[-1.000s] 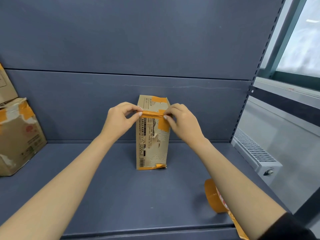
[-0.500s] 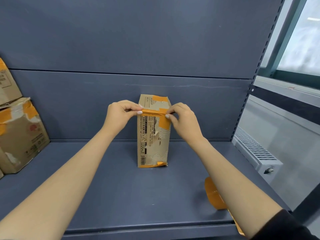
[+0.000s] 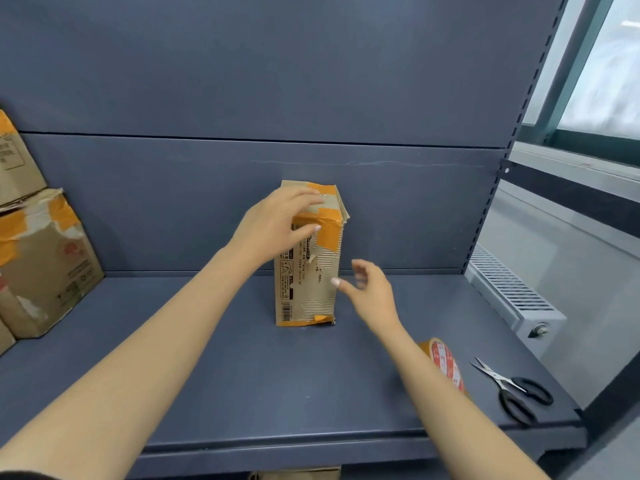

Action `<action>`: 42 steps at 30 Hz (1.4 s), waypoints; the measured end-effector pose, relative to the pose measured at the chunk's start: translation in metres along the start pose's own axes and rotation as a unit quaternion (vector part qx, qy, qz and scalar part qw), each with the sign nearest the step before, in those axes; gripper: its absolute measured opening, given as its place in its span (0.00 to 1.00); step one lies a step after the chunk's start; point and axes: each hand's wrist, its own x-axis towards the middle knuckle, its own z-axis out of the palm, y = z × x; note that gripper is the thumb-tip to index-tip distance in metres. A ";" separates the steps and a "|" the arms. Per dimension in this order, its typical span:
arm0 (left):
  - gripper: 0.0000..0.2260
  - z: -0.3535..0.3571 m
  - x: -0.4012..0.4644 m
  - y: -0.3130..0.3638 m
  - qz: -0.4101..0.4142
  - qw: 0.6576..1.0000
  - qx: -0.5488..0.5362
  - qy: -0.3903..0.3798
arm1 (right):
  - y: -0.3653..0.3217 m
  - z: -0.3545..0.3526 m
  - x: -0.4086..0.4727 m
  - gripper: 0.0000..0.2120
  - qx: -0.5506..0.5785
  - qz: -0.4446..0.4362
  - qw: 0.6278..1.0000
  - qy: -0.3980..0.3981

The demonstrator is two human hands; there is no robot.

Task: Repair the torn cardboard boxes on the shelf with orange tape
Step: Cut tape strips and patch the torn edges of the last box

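**Fingers on box top, strip looks stuck**

Fingers (image 3: 308, 199) of left hand (image 3: 277, 226) lie fairly straight over the top of the upright cardboard box (image 3: 306, 271), mid-shelf, pressing the orange tape (image 3: 329, 233). Right hand (image 3: 370, 292) hangs loose beside the box, holding nothing. Torn flap below the strip looks untaped. Tape roll (image 3: 446, 365) and scissors (image 3: 512, 389) lie front right. Left-side boxes (image 3: 41, 261) show tape patches and tears; likely more to do.

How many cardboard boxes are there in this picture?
4, perhaps more out of frame. One upright box stands mid-shelf under the left hand. Two are stacked at the left: a taped box below, another on top. A fourth peeks out below the shelf.
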 end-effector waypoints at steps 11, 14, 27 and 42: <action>0.19 0.020 0.001 -0.010 -0.029 0.999 -0.020 -0.016 | 0.061 0.036 -0.015 0.32 -0.083 0.005 0.993 -0.087; 0.18 0.019 0.001 -0.013 -0.046 0.998 -0.040 -0.002 | 0.059 0.038 -0.011 0.30 -0.050 -0.014 0.996 -0.077; 0.17 0.029 0.002 -0.001 -0.072 0.997 -0.022 0.011 | 0.051 0.043 0.001 0.13 -0.070 0.023 0.997 -0.039; 0.16 0.029 0.005 0.003 -0.097 0.995 -0.028 0.012 | 0.044 0.046 -0.002 0.16 -0.220 -0.028 0.975 -0.003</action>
